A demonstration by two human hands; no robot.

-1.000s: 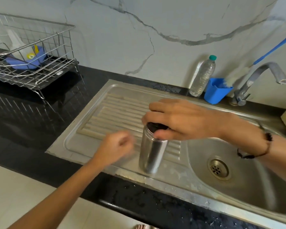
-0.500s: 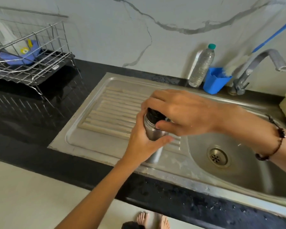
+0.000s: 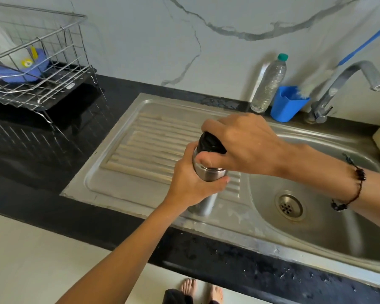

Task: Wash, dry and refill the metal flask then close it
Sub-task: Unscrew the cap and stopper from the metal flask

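Observation:
The metal flask stands upright on the steel drainboard, close to the sink's front rim. My left hand grips its body from the left. Its black cap sits on top, and my right hand is wrapped over it, thumb at the front and fingers behind. Most of the flask's upper body is hidden by both hands.
The sink bowl with its drain lies right of the flask, under a steel tap. A clear water bottle and a blue cup holding a brush stand at the wall. A wire dish rack sits far left.
My left hand came in from the left and took hold of the flask's body. My right hand stayed on the black cap. The camera view shifted slightly downward.

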